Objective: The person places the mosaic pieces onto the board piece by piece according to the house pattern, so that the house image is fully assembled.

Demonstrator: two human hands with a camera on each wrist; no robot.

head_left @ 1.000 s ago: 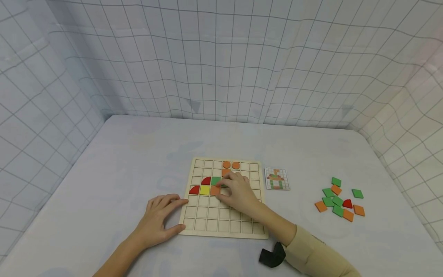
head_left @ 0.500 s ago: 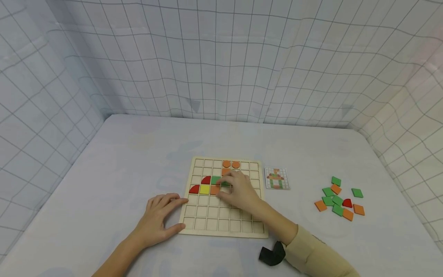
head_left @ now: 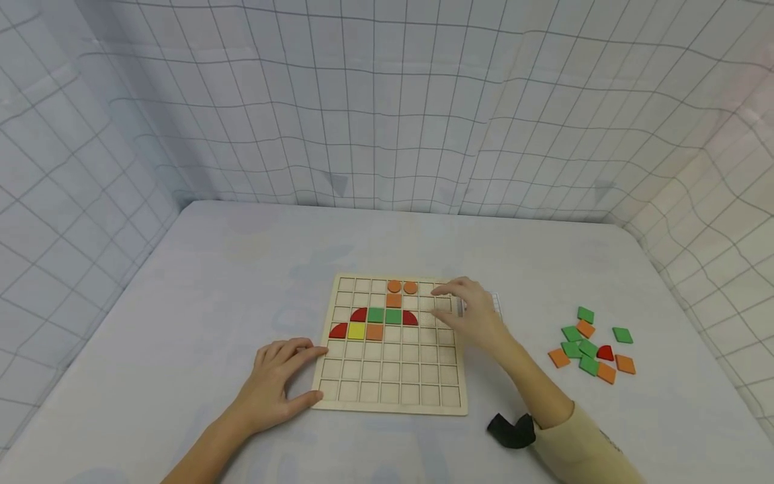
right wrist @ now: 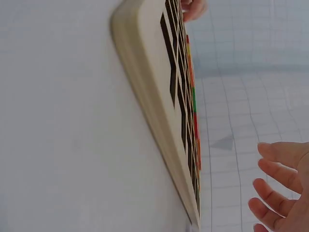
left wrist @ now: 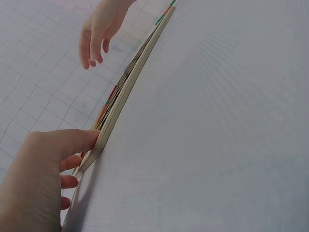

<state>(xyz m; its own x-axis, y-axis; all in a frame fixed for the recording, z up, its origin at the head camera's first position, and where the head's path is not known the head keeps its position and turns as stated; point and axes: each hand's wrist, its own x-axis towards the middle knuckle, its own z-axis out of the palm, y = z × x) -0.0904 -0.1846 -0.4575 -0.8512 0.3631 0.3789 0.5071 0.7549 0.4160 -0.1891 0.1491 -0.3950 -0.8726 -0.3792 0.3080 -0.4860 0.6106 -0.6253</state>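
A wooden grid board (head_left: 390,402) lies on the table with flat coloured tiles in its upper cells. My left hand (head_left: 281,380) touches the board's left edge with thumb and forefinger, its fingers spread. Over the upper right of the board is my right hand (head_left: 468,309), thumb and fingers apart with nothing between them. Two orange discs (head_left: 394,287) top the pattern, above an orange square (head_left: 394,301). Lower down are two green squares (head_left: 393,316) between red quarter-circles (head_left: 410,318). The row beneath has a red quarter-circle (head_left: 338,331), a yellow square (head_left: 356,331) and an orange square (head_left: 374,332).
Behind my right hand, a small pattern card (head_left: 498,306) is mostly hidden. Loose green tiles (head_left: 588,348), orange tiles (head_left: 607,373) and a red quarter-circle tile (head_left: 605,353) lie at the right. A black band (head_left: 511,431) is by the right sleeve (head_left: 583,444).
My right hand has moved right, off the middle of the board, and its fingers have spread. The red quarter-circle beside the green squares now shows. My left hand has stayed at the edge.
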